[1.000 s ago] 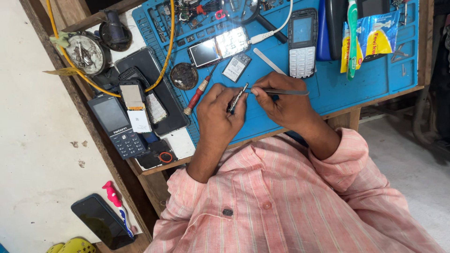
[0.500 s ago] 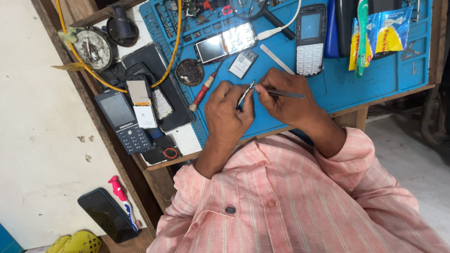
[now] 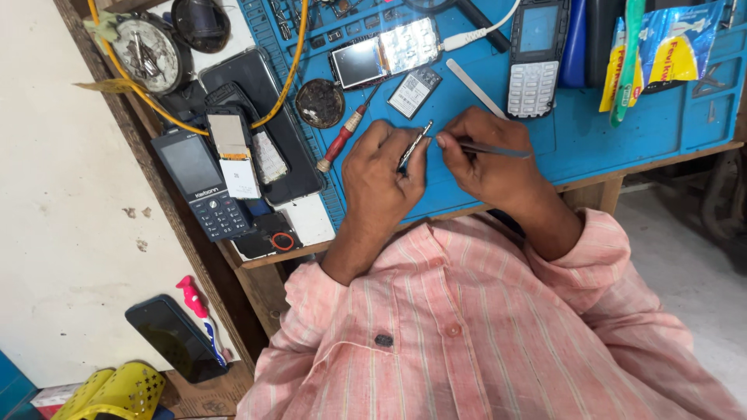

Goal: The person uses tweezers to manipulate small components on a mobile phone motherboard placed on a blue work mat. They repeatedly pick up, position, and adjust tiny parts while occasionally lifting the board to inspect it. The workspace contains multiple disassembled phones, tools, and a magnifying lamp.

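1. Barely anything moved since half a second ago; both hands sit in the same spot over the blue mat.
2. Left hand pinches a thin metal part upright.
3. Right hand grips tweezers, tip meeting that part (contact unclear).
4. Farther back: red screwdriver, keypad phone.
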